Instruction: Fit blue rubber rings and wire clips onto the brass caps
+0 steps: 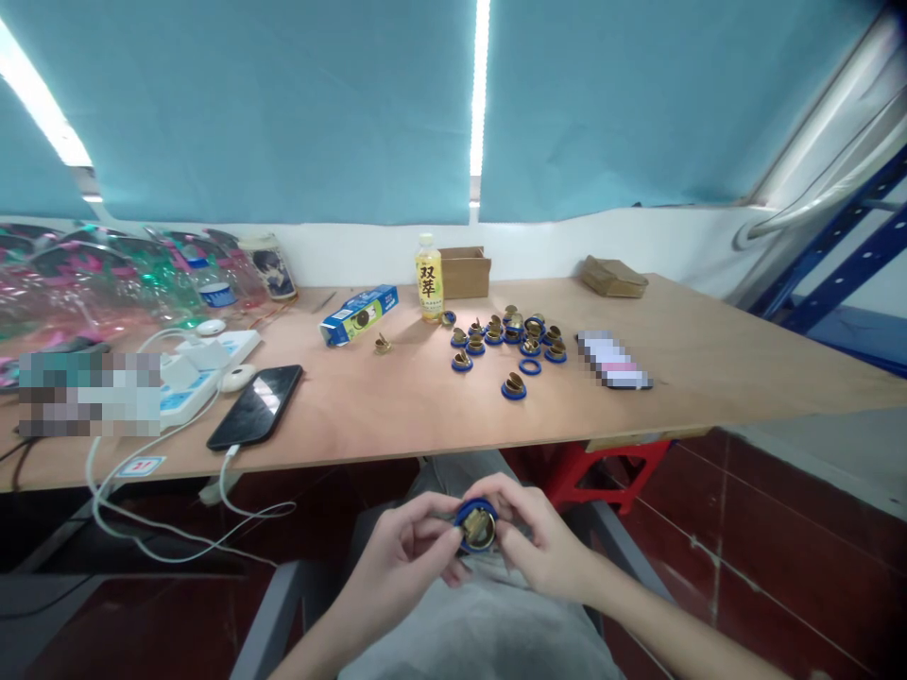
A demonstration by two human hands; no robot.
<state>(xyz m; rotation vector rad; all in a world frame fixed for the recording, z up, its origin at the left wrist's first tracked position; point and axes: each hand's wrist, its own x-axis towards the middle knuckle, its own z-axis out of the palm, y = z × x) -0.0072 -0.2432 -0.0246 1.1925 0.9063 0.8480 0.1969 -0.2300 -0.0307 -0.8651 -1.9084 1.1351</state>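
Observation:
Above my lap, a round brass fitting with a blue ring (479, 531) is held between both hands. My left hand (418, 543) grips its left edge with thumb and fingers. At the right edge, my right hand (535, 538) pinches the same piece, its fingertips on the blue rim. On the table beyond, several similar brass fittings (494, 331) stand in a cluster, most with blue rings around their bases. One such fitting (514, 385) sits closer to the front edge. A loose blue ring (529, 366) lies flat near them, and a brass piece (383, 345) stands apart to the left.
The wooden table (397, 406) carries a yellow drink bottle (429, 279), a blue box (359, 314), a cardboard box (466, 272) and a phone (613, 360). On the left are a charging phone (256, 408), a power strip (205, 373), dangling white cables and several clear bottles (142, 274). A red stool (609, 477) stands below.

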